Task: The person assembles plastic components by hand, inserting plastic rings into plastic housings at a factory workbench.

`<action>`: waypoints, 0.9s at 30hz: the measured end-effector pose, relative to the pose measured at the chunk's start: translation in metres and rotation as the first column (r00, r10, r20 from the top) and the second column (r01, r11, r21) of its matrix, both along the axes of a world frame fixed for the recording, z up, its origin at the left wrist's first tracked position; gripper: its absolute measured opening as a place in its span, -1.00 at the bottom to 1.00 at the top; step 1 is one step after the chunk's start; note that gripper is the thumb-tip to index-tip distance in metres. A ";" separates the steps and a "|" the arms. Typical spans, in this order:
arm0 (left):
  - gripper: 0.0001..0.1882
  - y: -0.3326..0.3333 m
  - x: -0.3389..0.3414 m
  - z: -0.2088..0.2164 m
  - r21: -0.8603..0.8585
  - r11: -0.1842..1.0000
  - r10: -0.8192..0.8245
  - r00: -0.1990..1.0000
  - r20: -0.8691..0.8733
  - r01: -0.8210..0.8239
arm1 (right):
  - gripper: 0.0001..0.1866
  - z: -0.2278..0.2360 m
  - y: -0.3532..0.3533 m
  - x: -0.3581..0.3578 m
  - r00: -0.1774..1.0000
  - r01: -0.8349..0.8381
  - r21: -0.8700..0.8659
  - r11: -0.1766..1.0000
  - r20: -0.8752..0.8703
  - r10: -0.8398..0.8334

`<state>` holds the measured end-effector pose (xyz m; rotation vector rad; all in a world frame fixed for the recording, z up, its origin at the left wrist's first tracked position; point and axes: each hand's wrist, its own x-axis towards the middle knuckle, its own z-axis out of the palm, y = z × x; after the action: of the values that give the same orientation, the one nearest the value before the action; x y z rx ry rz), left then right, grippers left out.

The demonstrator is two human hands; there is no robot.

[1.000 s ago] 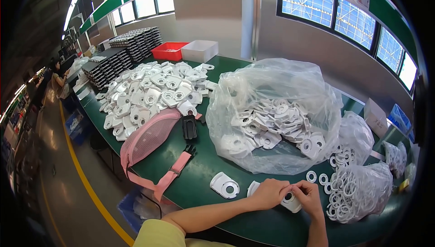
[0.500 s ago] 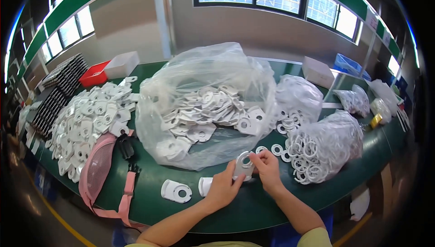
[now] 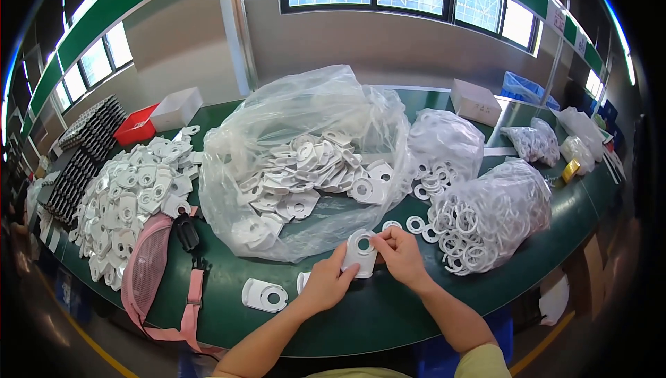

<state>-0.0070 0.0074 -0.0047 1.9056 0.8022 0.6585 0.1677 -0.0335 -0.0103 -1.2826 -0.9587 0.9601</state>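
Note:
A white plastic plate point(image 3: 356, 265) with a round, ringed hole at its far end is held up over the front of the table. My left hand point(image 3: 325, 284) grips its near left side, thumb across the face. At the hole's right edge my right hand point(image 3: 400, 257) pinches the rim with thumb and fingertips; whether a separate ring sits there I cannot tell. A similar white plate point(image 3: 258, 295) lies flat to the left, and another point(image 3: 302, 281) is partly hidden behind my left hand. Several loose white rings point(image 3: 415, 225) lie beyond my right hand.
A large clear bag point(image 3: 229, 170) of white plates stands mid-table. On the right are bags of white rings point(image 3: 517, 201) and a white box point(image 3: 476, 102). On the left: a heap of plates point(image 3: 132, 201), a pink mesh strap bag point(image 3: 147, 267), a red bin point(image 3: 137, 125) and stacked dark trays point(image 3: 73, 177).
The whole view has shifted slightly, so most things sit further left. The plate's face is turned more toward me, while both hands keep their hold on it.

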 end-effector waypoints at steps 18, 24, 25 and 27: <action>-0.44 0.003 -0.006 0.001 0.104 0.995 0.010 0.992 -0.127 0.003 | -0.66 0.004 -0.004 0.010 0.941 -0.134 -0.025 0.991 0.309 0.135; -0.42 0.001 -0.004 0.006 0.067 0.998 -0.002 0.998 -0.065 0.006 | -0.71 0.000 0.001 0.008 0.983 -0.040 -0.047 0.998 0.176 0.047; -0.42 -0.002 -0.001 0.008 0.067 0.998 -0.005 0.998 -0.065 0.009 | -0.71 -0.003 0.002 0.009 0.983 -0.037 -0.047 0.998 0.176 0.044; -0.41 -0.008 0.003 0.012 0.124 0.991 0.067 0.988 -0.136 -0.051 | -0.67 -0.007 0.003 0.011 0.974 0.006 -0.059 0.998 0.225 0.008</action>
<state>-0.0038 -0.0004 0.0071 2.0619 0.9292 0.6261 0.1783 -0.0300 -0.0174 -1.4641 -1.1117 0.8617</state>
